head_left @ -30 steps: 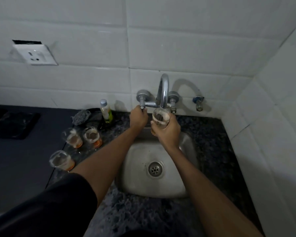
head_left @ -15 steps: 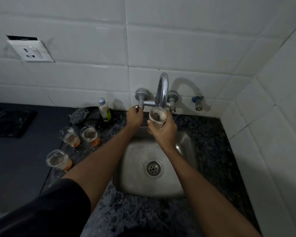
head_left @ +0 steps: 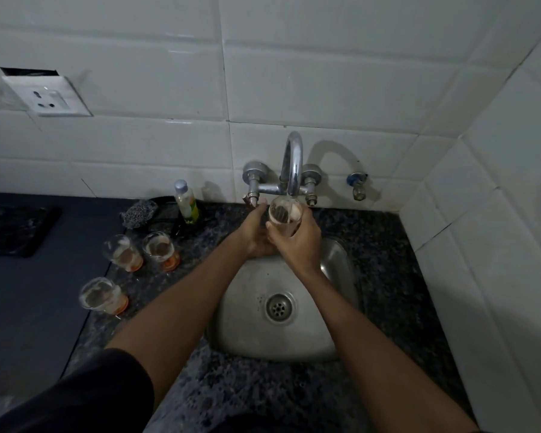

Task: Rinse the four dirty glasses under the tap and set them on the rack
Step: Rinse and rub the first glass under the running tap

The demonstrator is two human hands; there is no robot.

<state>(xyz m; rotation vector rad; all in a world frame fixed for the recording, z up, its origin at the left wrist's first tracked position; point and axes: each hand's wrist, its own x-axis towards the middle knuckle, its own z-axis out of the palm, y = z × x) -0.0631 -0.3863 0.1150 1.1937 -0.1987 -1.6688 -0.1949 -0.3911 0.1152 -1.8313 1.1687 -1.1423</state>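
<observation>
Left hand (head_left: 256,232) has slid off the tap (head_left: 292,164) knob, fingers loose beside the glass (head_left: 284,215) — right hand (head_left: 297,242) grips it under the spout. Hold it straight so water fills it.

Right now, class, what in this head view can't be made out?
- Rack: nowhere in the head view.
- Water flow: too dim to tell at the tap spout above the glass.
- Left hand grip on the tap handle: partly hidden behind the right hand; fingertips blurred.
- Bottle label: too small.
</observation>
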